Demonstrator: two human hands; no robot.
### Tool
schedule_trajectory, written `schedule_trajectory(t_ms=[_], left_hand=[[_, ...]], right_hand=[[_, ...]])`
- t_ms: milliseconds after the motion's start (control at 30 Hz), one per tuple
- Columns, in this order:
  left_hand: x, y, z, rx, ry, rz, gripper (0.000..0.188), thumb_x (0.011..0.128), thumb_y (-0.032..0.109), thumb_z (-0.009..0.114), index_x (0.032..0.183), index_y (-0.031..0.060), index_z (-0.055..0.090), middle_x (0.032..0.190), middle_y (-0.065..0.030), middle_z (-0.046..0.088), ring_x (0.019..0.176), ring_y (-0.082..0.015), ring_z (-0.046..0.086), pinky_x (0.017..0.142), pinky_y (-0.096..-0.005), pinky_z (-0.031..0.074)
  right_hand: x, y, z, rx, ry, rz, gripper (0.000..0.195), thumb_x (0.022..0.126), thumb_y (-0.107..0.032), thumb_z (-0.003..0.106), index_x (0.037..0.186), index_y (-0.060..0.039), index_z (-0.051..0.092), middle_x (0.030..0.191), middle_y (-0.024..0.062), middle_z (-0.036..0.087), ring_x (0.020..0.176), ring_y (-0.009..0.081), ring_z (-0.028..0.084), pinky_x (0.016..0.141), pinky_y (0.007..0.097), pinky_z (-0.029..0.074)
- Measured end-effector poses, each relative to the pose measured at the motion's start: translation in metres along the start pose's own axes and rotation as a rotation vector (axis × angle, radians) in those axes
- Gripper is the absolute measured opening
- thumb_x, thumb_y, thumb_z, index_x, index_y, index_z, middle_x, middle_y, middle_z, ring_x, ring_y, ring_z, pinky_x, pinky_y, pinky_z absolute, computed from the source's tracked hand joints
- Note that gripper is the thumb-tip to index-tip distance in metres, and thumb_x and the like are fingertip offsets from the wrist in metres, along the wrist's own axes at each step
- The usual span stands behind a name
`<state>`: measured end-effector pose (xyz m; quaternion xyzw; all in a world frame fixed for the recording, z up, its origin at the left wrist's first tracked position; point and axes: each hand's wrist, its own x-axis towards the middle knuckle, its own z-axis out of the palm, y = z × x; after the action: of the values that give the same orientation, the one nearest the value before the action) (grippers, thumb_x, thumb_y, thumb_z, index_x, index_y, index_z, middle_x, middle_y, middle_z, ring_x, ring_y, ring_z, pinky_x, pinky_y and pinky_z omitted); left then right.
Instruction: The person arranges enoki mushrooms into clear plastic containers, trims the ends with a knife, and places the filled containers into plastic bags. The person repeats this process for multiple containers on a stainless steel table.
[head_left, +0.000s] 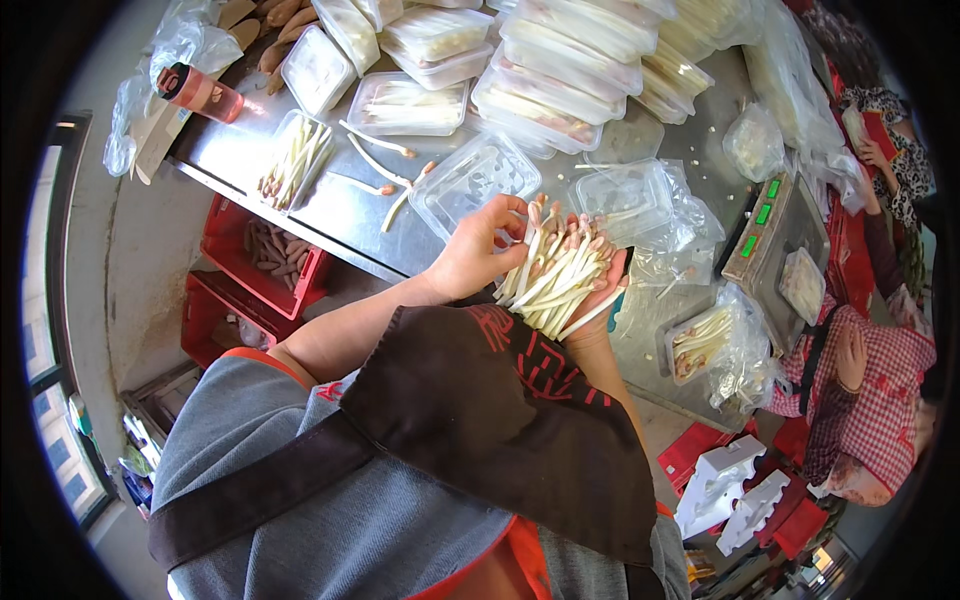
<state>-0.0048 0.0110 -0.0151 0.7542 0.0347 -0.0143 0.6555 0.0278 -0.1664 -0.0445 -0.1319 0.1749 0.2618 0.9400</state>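
Observation:
A bundle of peanut sprouts (559, 274), with long white stems and pinkish heads, lies across the palm of my right hand (600, 319), whose fingers and thumb curl about its right side. The heads point away from me. My left hand (480, 247) is at the bundle's left edge, fingers bent; whether it pinches a sprout is hidden. Just beyond my hands sits a clear plastic tray (476, 184) without sprouts in it. A second clear tray (626, 195) rests on thin plastic film (682, 255). Several loose sprouts (375, 161) lie to the left.
A sprout-filled tray (296, 161) stands at the steel table's (360, 240) left edge. Stacked packed trays (562, 75) line the back. At right are a scale (776, 247), a bagged tray (701, 341) and a co-worker in checks (862, 405). Red crates (255, 262) sit below left.

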Motion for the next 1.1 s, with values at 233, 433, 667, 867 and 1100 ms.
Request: schedule_trajectory(t_ms=[233,433,667,867,1100], left_hand=[[0.01,0.018,-0.006,-0.389,-0.03,-0.164,0.04,0.084,-0.001,0.055,0.121,0.0026,0.041,0.096,-0.0076,0.057,0.091,-0.0155,0.056,0.079,-0.0303,0.047],[0.018,0.01,-0.012,-1.036,-0.035,-0.33,0.035,0.088,-0.001,0.048,0.122,-0.0007,0.041,0.098,-0.013,0.06,0.082,-0.0189,0.059,0.075,-0.0301,0.049],[0.022,-0.005,-0.015,-1.135,-0.077,-0.407,0.032,0.088,0.0,0.049,0.12,0.0002,0.044,0.101,-0.0137,0.062,0.079,-0.0193,0.058,0.073,-0.03,0.049],[0.023,0.002,-0.024,-0.737,0.024,-0.329,0.036,0.084,-0.002,0.045,0.119,0.0022,0.049,0.098,-0.011,0.062,0.08,-0.0152,0.056,0.071,-0.0256,0.046],[0.028,-0.016,-0.083,0.573,0.317,0.207,0.031,0.079,0.003,0.054,0.111,0.0022,0.057,0.1,-0.0154,0.064,0.087,-0.0222,0.061,0.076,-0.033,0.048]], right_hand=[[0.0,0.003,-0.003,0.006,-0.117,0.073,0.069,0.087,-0.063,0.032,0.133,-0.0123,0.041,0.136,0.0106,0.044,0.12,0.0341,0.045,0.101,0.0539,0.034],[-0.01,0.001,0.005,0.052,-0.27,0.333,0.076,0.08,-0.074,0.034,0.14,-0.0276,0.033,0.141,0.0097,0.037,0.105,0.0402,0.055,0.089,0.066,0.038],[-0.007,0.001,-0.005,0.111,-0.245,0.335,0.074,0.078,-0.073,0.036,0.133,-0.0234,0.042,0.138,0.0071,0.043,0.106,0.0457,0.053,0.091,0.0698,0.032],[0.0,-0.001,-0.016,0.085,-0.282,0.315,0.072,0.08,-0.07,0.04,0.133,-0.022,0.041,0.14,0.0022,0.038,0.11,0.046,0.05,0.088,0.0713,0.033],[0.0,-0.001,-0.004,0.064,-0.243,0.282,0.066,0.08,-0.068,0.041,0.125,-0.0201,0.046,0.132,0.002,0.044,0.113,0.0475,0.042,0.083,0.0693,0.039]])
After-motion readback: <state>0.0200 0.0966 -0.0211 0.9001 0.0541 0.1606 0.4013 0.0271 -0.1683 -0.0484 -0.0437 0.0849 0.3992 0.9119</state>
